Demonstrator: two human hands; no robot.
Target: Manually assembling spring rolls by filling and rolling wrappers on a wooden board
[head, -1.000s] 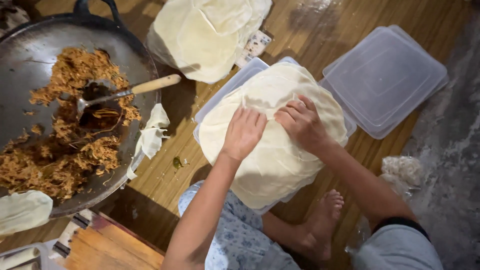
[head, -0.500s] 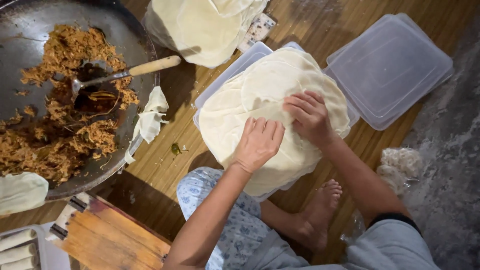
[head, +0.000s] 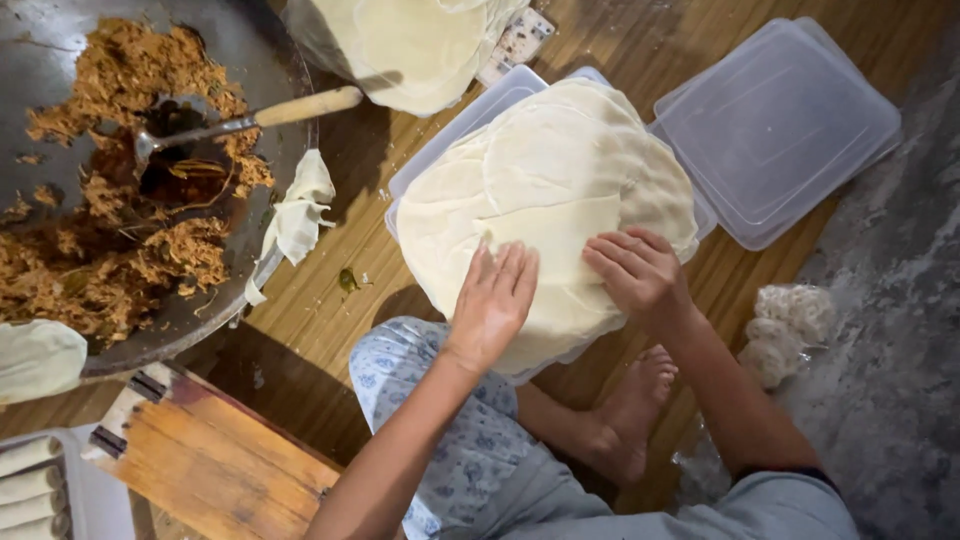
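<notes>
Two hands rest on the stack of thin pale wrappers [head: 545, 200], which sits in a clear tray [head: 450, 135] on the wooden floor [head: 330, 320]. The left hand [head: 495, 300] lies flat, fingers together, gripping nothing; the right hand [head: 635, 270] has its fingertips curled at a folded sheet's edge, though whether its grip pinches the sheet I cannot tell. Sheets this thin could tear if stuck together, and the overhanging edge could drag on the floor.

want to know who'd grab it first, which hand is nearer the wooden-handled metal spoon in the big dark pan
Left. The left hand lies on the pale wrapper stack, on the side toward the wooden-handled metal spoon; the right hand lies farther along the stack, away from it.
</notes>
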